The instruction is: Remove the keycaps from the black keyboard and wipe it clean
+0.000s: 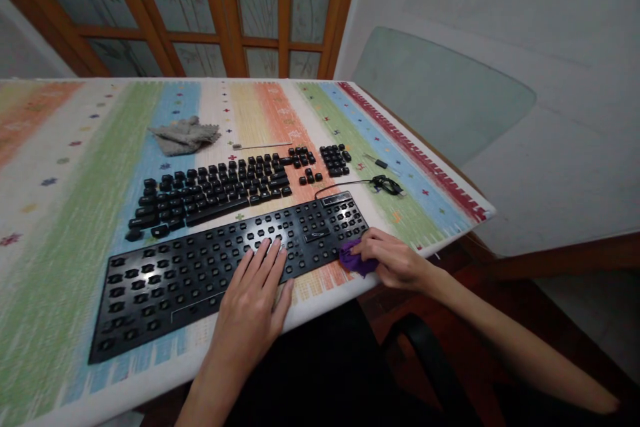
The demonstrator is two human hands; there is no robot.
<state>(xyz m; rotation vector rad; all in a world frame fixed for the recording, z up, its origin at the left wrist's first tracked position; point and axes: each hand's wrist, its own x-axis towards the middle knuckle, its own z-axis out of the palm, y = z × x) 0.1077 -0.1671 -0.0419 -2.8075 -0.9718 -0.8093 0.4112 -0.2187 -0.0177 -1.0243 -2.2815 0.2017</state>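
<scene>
A black keyboard base (200, 257) with its keycaps off lies along the near edge of the table. My left hand (257, 290) rests on its middle, fingers stretched out over the bare key sockets. At the right end of the base, my right hand (393, 257) grips a bunched purple cloth (359, 260) against the near corner. Part of the cloth is hidden under the fingers. Behind the base, the removed black keycaps (215, 187) sit in rows laid out like a keyboard.
A crumpled grey cloth (184, 135) lies behind the keycaps, near a thin brush (260, 146). The coiled cable (386, 185) and a small black-handled tool (380, 163) are at the right. A striped cloth (115, 167) covers the table; a chair armrest (420, 347) stands below.
</scene>
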